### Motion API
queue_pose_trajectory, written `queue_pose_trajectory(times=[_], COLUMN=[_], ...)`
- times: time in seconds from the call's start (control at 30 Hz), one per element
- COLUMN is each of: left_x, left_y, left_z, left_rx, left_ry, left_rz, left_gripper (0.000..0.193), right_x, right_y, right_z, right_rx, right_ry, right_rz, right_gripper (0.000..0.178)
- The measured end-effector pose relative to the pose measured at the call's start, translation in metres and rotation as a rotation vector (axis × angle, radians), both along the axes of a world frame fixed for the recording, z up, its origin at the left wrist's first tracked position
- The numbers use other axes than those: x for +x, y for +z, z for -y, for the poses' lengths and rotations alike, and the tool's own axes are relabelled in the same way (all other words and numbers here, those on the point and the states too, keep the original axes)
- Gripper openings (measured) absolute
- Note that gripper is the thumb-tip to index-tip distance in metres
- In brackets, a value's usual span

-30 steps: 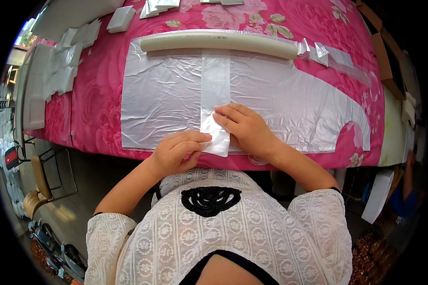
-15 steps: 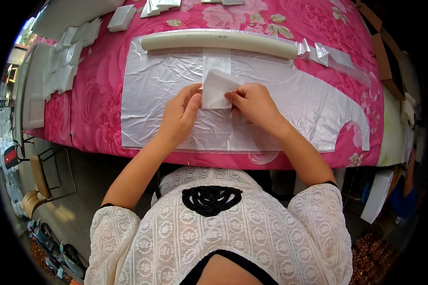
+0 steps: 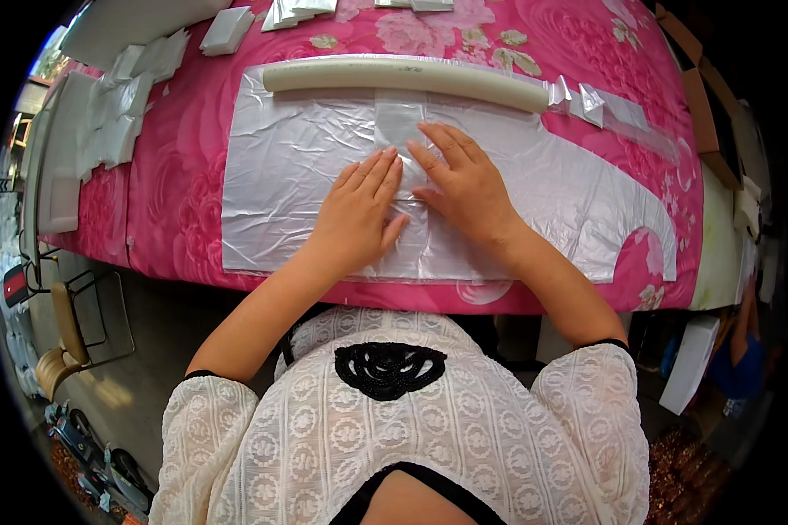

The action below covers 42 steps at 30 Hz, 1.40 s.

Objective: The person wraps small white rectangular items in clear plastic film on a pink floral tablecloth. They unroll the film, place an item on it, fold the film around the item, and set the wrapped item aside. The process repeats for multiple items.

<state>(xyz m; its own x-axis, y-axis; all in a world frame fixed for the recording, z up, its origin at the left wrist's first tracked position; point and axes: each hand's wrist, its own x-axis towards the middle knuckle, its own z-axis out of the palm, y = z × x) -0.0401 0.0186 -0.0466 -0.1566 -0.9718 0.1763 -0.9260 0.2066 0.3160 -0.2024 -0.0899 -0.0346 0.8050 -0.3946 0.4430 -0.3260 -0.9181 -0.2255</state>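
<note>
A thin, shiny white plastic sheet (image 3: 276,188), cut with a curved edge like an apron, lies wrinkled on the table before me. Down its middle runs a paler folded plastic strip (image 3: 400,121). My left hand (image 3: 359,208) rests flat on the sheet at the strip's left side, fingers stretched out. Opposite it, my right hand (image 3: 469,191) lies with spread fingers over the strip's right edge. Neither hand grips anything. Partly under my fingers, the strip's middle is hidden. A long cream-coloured tube (image 3: 403,77) lies across the sheet's far edge.
Pink floral cloth (image 3: 179,188) covers the table. Folded white plastic packets (image 3: 118,122) are piled at the left, with more stacks (image 3: 228,31) farther back. Crumpled clear plastic (image 3: 617,109) trails from the tube's right end. Cardboard boxes (image 3: 709,114) stand at the right edge.
The small folded white piece that I held between both hands is no longer raised. Both hands have come down, opened and flattened onto the sheet.
</note>
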Motion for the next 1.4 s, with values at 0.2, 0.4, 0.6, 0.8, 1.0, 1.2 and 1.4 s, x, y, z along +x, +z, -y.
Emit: queue_pose_trajectory(times=[0.2, 0.4, 0.6, 0.8, 1.0, 1.2, 1.4], left_x=[0.008, 0.020, 0.015, 0.012, 0.011, 0.019, 0.016], left_y=[0.008, -0.003, 0.010, 0.007, 0.002, 0.006, 0.008], left_z=[0.015, 0.027, -0.016, -0.023, -0.003, 0.014, 0.010], left_rx=[-0.074, -0.222, -0.199, -0.057, 0.236, 0.324, -0.066], left_ry=[-0.024, -0.109, -0.265, -0.051, 0.381, 0.508, 0.291], left_rz=[-0.041, -0.014, -0.169, -0.378, -0.798, -0.886, -0.325], left_gripper=[0.058, 0.041, 0.044, 0.047, 0.048, 0.064, 0.070], right_x=[0.002, 0.007, -0.011, -0.010, 0.006, 0.023, 0.030], right_y=[-0.014, -0.009, -0.007, -0.003, 0.011, 0.013, 0.019], right_z=[0.027, 0.035, -0.013, -0.017, 0.001, 0.022, 0.030], right_rx=[0.155, 0.284, 0.451, 0.527, 1.118, 1.258, 1.255], right_ry=[0.176, 0.215, 0.278, 0.131, -0.243, -0.325, -0.315], right_rz=[-0.011, 0.049, 0.097, 0.106, -0.040, -0.151, -0.272], right_gripper=[0.039, 0.035, 0.031, 0.021, 0.023, 0.028, 0.034])
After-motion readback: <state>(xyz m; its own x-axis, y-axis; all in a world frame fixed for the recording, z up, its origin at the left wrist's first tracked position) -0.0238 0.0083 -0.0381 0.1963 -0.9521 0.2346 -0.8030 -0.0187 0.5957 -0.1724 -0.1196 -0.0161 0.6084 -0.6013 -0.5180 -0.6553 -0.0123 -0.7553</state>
